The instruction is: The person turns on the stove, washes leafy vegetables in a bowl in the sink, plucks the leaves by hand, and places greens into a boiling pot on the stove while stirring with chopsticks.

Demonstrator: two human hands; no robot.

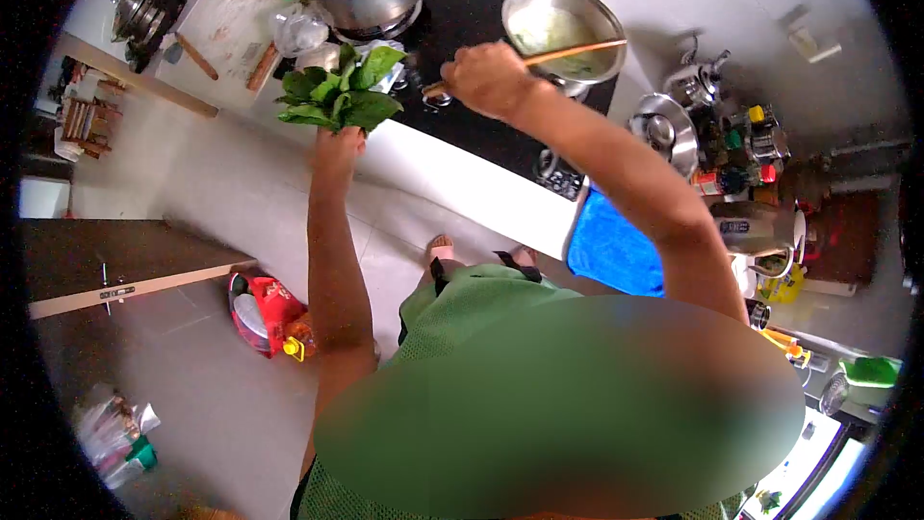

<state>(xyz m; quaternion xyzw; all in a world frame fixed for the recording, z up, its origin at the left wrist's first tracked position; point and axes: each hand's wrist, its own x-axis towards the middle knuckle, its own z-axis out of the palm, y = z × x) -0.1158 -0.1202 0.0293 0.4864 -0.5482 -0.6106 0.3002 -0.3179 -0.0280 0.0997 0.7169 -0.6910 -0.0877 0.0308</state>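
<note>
A bunch of leafy greens [337,96] is gripped in my left hand [348,141], its broad leaves fanning out above the fist near the counter's front edge. My right hand [486,83] is closed around long wooden chopsticks [577,49], which reach across the top of a steel pot [610,15]. Pale, greenish liquid shows inside that pot, which sits on the right part of the black cooktop [460,24]. The stems of the greens are mostly hidden in my left hand.
A large stacked steamer [361,0] stands on the left burner. Left of it lies a cutting board [226,10]. Right of the cooktop are a metal bowl [681,140], a kettle [693,85] and bottles. A blue towel [616,246] hangs at the counter's edge; a red bag [279,308] rests on the floor.
</note>
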